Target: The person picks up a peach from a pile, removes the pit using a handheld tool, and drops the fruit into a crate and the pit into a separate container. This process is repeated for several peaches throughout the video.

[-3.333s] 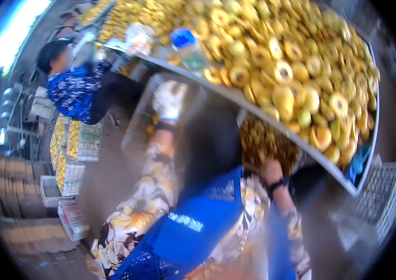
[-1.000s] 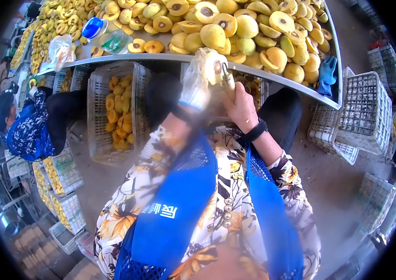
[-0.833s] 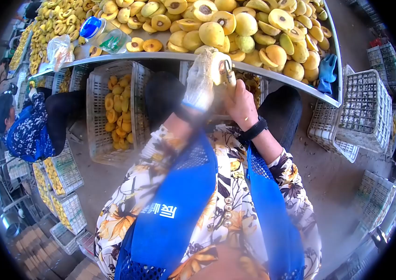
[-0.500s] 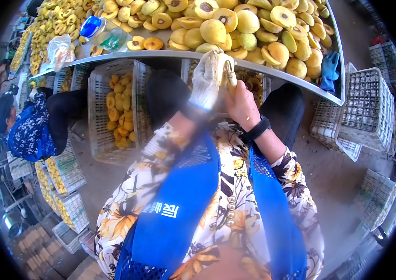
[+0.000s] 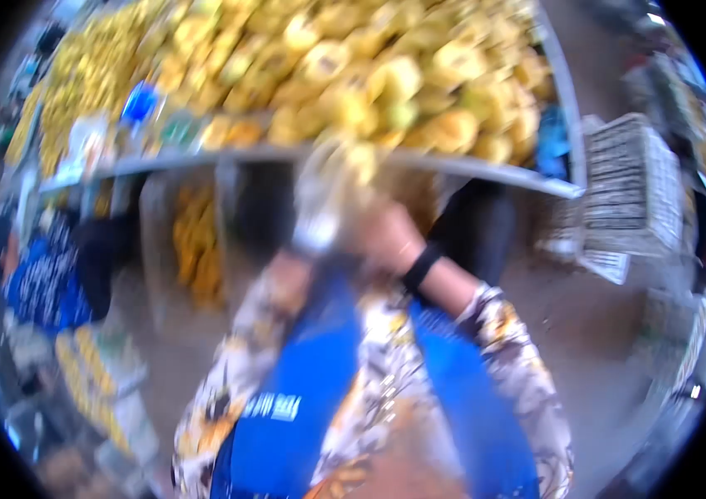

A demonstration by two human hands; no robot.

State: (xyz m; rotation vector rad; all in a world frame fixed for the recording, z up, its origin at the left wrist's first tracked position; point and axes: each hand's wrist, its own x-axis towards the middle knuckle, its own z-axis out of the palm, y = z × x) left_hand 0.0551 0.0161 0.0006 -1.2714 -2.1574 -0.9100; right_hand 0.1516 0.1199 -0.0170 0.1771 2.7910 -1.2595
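The view is blurred. My left hand (image 5: 318, 195), in a whitish glove, is closed around a yellow fruit piece (image 5: 361, 162) just below the table's front edge. Close against it on the right is my bare right hand (image 5: 390, 237), with a black band at the wrist and its fingers closed; what they hold is smeared by motion. Beyond both hands, a heap of halved yellow fruit (image 5: 403, 79) covers the table (image 5: 265, 153).
A blue-capped bottle (image 5: 178, 129) and a plastic bag (image 5: 86, 145) lie near the table's edge at left. A blue glove (image 5: 551, 141) is at the right corner. White crates (image 5: 631, 187) stand at right. A person (image 5: 49, 279) sits at far left.
The head view has shifted, so the table and crates appear lower and further left. Both hands appear further left and lower, still together, and the picture has become blurred.
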